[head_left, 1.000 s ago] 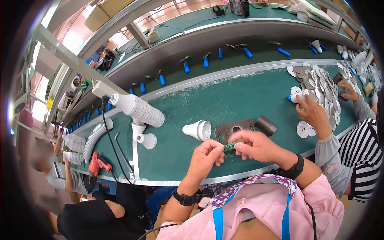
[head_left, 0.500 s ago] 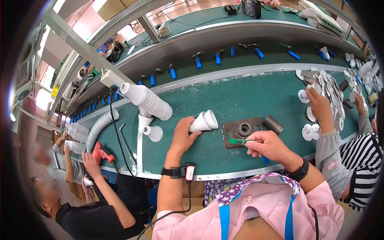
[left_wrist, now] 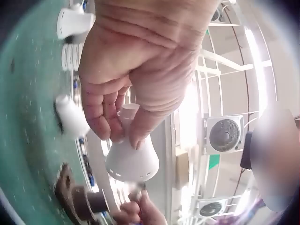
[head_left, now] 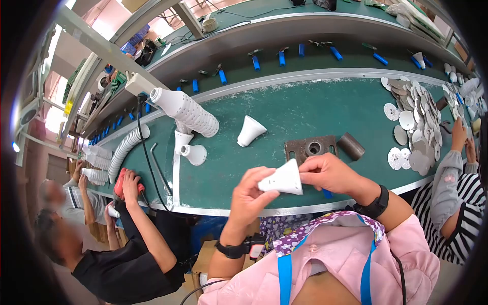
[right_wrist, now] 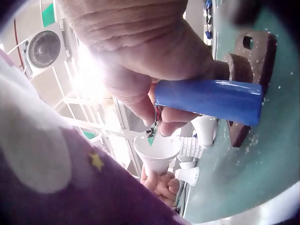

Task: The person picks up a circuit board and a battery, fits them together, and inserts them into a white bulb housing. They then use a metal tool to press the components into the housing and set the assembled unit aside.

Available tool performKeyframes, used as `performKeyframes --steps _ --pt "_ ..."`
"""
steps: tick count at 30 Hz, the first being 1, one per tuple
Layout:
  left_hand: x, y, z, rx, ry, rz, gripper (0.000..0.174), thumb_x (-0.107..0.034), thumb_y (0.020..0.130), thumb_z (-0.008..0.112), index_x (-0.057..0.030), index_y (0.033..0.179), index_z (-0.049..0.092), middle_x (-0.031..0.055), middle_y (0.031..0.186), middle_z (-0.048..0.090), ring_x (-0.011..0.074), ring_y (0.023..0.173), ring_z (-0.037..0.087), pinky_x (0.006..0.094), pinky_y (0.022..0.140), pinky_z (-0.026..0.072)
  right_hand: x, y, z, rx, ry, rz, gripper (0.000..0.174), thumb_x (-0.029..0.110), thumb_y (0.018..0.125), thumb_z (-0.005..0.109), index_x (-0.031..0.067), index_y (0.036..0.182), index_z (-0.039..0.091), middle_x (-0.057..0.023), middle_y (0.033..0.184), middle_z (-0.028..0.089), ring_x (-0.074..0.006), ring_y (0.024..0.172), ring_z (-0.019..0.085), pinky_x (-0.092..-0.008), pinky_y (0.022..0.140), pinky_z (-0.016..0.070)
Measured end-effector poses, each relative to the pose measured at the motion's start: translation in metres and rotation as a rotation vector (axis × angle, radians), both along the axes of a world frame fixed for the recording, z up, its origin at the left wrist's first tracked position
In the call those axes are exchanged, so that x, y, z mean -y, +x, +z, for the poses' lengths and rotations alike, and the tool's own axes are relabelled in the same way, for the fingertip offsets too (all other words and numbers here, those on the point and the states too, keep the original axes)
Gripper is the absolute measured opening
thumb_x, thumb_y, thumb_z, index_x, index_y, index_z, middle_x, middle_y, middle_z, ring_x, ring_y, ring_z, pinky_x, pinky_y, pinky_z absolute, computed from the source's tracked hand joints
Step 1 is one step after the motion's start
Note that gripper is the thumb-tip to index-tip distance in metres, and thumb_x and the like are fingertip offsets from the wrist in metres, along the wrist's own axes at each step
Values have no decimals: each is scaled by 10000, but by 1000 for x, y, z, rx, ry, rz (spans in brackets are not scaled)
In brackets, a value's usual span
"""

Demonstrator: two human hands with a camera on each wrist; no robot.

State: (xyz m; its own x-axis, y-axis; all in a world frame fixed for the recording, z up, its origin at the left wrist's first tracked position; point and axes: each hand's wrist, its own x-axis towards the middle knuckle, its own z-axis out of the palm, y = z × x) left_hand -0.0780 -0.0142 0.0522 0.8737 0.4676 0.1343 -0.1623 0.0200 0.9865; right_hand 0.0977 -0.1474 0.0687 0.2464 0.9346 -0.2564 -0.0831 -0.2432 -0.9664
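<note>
The left hand [head_left: 247,199] grips a white cone-shaped housing [head_left: 285,179] by its narrow end; in the left wrist view thumb and fingers pinch the neck of the housing [left_wrist: 132,159]. At the wide mouth of the housing [right_wrist: 157,152], the right hand [right_wrist: 154,61] pinches a small circuit board [right_wrist: 151,133] with wires. A blue cylinder [right_wrist: 208,101] hangs beside that hand's fingers. From the head view, the right hand [head_left: 335,175] hides the board and most of the blue cylinder [head_left: 327,193].
Behind the hands lie a metal fixture [head_left: 296,147], a dark tube [head_left: 351,146] and another white housing [head_left: 251,131]. Stacked housings [head_left: 190,115] stand left, with a red power tool [head_left: 121,184] beyond. Metal discs [head_left: 414,114] are piled right; other people work on both sides.
The left hand has lifted one housing off the table and brought it to the right hand, leaving another behind. The board has moved to the housing's mouth.
</note>
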Motion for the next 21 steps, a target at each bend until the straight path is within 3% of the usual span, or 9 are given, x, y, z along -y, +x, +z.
performKeyframes --steps 8,17,21 --pt "19 16 -1 -55 34 -61 384 44 712 643 -12 1081 551 79 1083 465 150 999 473 258 827 409 17 1 0 -130 -129 36 188 211 824 567 49 869 651 35 617 533 -31 527 451 -191 472 370" --pt "24 22 -1 -42 72 -70 411 32 707 659 -10 1095 528 68 1073 451 145 994 477 255 822 413 22 4 6 -18 -157 70 179 179 817 555 44 892 646 33 634 546 -32 518 455 -186 475 375" --pt "25 24 -1 -43 28 -104 413 28 710 659 -5 1098 521 65 1081 449 137 980 482 250 812 420 25 6 4 -187 -141 91 199 158 832 524 31 951 621 15 665 551 -43 526 460 -194 486 391"
